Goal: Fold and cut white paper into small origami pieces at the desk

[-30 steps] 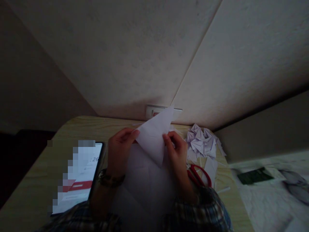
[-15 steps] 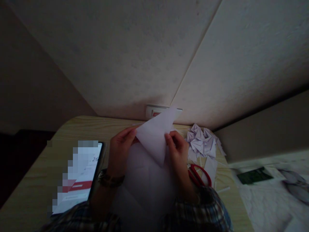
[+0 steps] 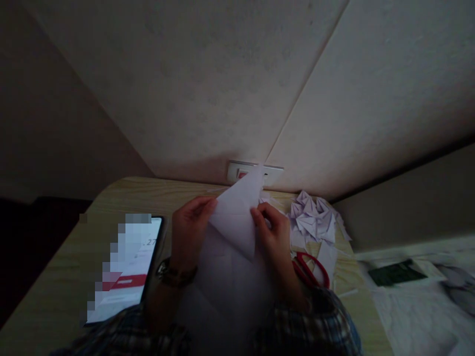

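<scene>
Both of my hands hold a white sheet of paper [image 3: 237, 217] folded into a triangle, its tip pointing up and away from me. My left hand [image 3: 189, 232] pinches its left edge with fingers curled. My right hand [image 3: 272, 237] pinches the right edge between thumb and fingers. The paper is raised over more white sheets [image 3: 226, 282] lying on the wooden table [image 3: 122, 198] in front of me. A watch sits on my left wrist.
A lit phone [image 3: 124, 269] lies on the table at the left. Red-handled scissors [image 3: 309, 269] lie by my right wrist. A pile of folded paper pieces [image 3: 313, 220] sits at the right back. A wall socket [image 3: 256, 173] is behind. A bed with a dark card [image 3: 399, 272] lies right.
The view has shifted slightly. The folded triangle has tilted a little more upright between my hands, which stay where they were.
</scene>
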Available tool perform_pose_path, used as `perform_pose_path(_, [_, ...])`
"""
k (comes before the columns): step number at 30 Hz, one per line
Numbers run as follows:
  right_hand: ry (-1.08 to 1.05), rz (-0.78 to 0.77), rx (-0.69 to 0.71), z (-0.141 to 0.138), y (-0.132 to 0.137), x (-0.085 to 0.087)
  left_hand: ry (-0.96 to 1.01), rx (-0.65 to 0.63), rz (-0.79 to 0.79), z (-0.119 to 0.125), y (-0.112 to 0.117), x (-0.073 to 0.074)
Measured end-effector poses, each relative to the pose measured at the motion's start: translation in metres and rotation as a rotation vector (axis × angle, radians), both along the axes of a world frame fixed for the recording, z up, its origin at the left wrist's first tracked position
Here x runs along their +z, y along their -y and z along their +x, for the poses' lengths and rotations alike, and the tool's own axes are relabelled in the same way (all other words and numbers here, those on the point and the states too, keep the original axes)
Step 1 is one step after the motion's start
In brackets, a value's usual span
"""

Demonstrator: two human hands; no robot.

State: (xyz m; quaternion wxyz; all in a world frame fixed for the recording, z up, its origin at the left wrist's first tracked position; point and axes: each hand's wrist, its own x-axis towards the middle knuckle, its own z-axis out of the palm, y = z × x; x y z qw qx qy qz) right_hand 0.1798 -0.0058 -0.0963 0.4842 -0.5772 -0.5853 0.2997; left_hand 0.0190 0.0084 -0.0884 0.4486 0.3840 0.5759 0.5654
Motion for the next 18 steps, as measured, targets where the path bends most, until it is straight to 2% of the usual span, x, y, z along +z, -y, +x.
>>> perform_pose_path(8, [0.017,0.012,0.002,0.0014,0.0011,-0.0037,-0.039,0.007,0.031,-0.001,0.0011,0.0031])
perform_pose_path(18, [0.001,-0.017,-0.025,0.0004,0.0029,-0.0061,0.029,-0.007,-0.002,-0.0014,0.0,0.0028])
